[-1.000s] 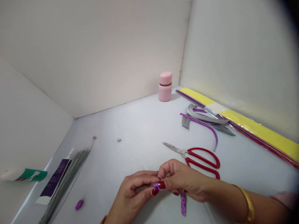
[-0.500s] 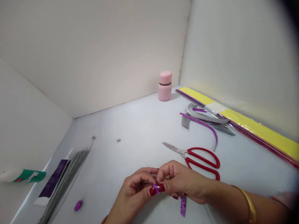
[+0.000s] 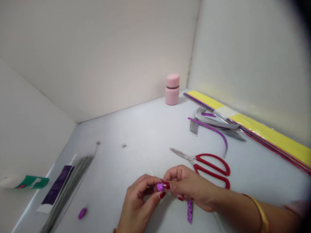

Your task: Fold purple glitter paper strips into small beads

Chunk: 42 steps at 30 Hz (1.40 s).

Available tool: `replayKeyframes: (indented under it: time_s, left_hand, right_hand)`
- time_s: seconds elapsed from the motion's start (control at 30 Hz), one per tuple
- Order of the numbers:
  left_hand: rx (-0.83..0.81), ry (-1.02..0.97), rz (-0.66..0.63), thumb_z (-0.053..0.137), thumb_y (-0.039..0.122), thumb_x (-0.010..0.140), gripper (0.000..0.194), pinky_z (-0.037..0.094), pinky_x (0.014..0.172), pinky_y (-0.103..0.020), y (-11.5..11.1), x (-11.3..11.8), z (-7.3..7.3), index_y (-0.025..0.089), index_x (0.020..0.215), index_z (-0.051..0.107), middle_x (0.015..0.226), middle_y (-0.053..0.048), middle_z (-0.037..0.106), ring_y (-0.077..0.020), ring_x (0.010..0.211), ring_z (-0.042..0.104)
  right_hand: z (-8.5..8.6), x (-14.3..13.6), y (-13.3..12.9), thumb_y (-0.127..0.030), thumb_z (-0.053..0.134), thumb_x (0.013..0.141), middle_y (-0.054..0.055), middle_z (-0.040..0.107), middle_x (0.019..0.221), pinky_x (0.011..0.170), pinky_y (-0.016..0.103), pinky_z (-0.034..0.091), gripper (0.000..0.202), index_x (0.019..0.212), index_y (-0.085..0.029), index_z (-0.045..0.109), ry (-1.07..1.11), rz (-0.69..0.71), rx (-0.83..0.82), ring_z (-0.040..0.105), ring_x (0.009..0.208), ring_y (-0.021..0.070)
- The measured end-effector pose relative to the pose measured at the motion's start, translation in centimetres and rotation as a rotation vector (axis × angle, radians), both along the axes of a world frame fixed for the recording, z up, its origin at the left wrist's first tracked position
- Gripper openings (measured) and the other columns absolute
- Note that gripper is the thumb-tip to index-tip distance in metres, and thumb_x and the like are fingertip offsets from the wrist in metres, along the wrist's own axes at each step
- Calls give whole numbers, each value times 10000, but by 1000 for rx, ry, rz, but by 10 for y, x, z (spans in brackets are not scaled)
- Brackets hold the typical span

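Between the fingertips of both hands is a small folded knot of glittery purple strip (image 3: 160, 186). My left hand (image 3: 143, 197) pinches it from the left, thumb below and forefinger above. My right hand (image 3: 187, 186) presses it from the right with thumb and forefinger. A loose tail of purple strip (image 3: 189, 212) hangs below my right hand; its link to the knot is hidden by the fingers. Red-handled scissors (image 3: 191, 158) lie just beyond my right hand, partly covered by it. A small purple folded piece (image 3: 82, 213) rests on the table to the left.
Thin grey wires (image 3: 69, 191) lie at left beside a purple-and-white tube (image 3: 57, 187) and a green-and-white tube (image 3: 32, 182). A pink flask (image 3: 172, 90) stands at the back. Grey and purple strips (image 3: 211, 124) lie near packed coloured sheets (image 3: 257, 133). Small silvery bits (image 3: 123, 145) sit mid-table.
The left thumb has shifted down and right, off the purple knot, whose glittery face now shows between the fingertips. Both hands stay close together; the hanging tail has barely moved.
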<state>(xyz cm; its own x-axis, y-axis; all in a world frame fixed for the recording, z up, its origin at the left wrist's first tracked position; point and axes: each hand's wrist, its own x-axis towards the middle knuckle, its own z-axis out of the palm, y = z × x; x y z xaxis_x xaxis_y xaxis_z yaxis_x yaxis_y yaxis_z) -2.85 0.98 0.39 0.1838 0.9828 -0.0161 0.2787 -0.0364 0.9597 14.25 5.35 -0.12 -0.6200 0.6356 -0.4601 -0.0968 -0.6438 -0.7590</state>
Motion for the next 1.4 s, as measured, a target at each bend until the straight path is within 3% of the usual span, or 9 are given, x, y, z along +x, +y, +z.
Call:
replayKeyframes:
  time_s: [0.2,0.3,0.4,0.57,0.7,0.87,0.97,1.17,1.4]
  left_hand:
    - [-12,-43,-17,586,246,792,95,463,611,-225,0,2,-2,180,814,651,754,-41,615,-156,685,592]
    - [18,-107,91,610,208,771,171,493,630,-222,-3,6,-8,226,940,625,803,-20,627,-149,707,616]
    - [214,-39,195,638,124,737,248,494,651,-212,-7,9,-13,252,949,626,793,-2,648,-137,695,623]
    - [438,108,207,637,46,721,259,477,679,-213,-8,9,-15,227,900,684,804,-36,700,-155,725,635]
    - [276,-15,264,648,101,723,177,482,636,-188,-8,14,-15,226,833,709,766,-23,694,-135,686,630]
    - [-234,-418,398,716,242,671,187,482,636,-175,-7,21,-21,226,857,715,744,-8,718,-123,689,632]
    - [-281,-393,360,705,286,682,129,458,614,-158,-7,20,-24,183,752,737,727,-31,722,-125,697,615]
    - [-55,-116,390,651,274,731,112,475,617,-185,-11,20,-21,191,754,723,723,-24,717,-138,673,634]
    - [506,304,331,563,69,762,143,485,637,-169,-12,18,-23,150,829,660,735,-30,699,-108,643,643]
  right_hand:
    - [2,1,2,-352,775,578,-76,491,462,375,146,190,297,639,-122,597,-31,3,48,320,382,10]
    - [0,1,1,-352,761,598,-69,493,463,386,149,207,280,640,-119,611,-68,-30,121,315,396,16]
    - [-1,0,0,-366,744,617,-74,464,453,394,153,209,274,646,-121,623,-99,-61,181,310,410,23]
    - [-2,0,-1,-385,712,649,-77,439,465,395,154,228,272,675,-125,634,-132,-50,248,321,429,33]
    - [-4,-1,-2,-395,663,708,-69,438,480,404,159,242,277,700,-119,645,-157,-37,328,317,435,34]
    - [-6,-2,-4,-405,637,731,-37,484,532,425,174,311,283,739,-122,658,-174,-79,402,374,471,60]
    - [-8,-2,-6,-393,628,740,-38,480,533,423,180,346,267,727,-127,645,-203,-94,418,389,467,67]
    - [-6,-3,-8,-325,608,757,-27,506,525,464,202,348,227,637,-133,597,-309,-113,520,436,487,87]
    - [-2,-9,-11,-233,605,739,-13,566,575,530,206,375,122,683,-130,642,-225,-140,458,484,544,96]
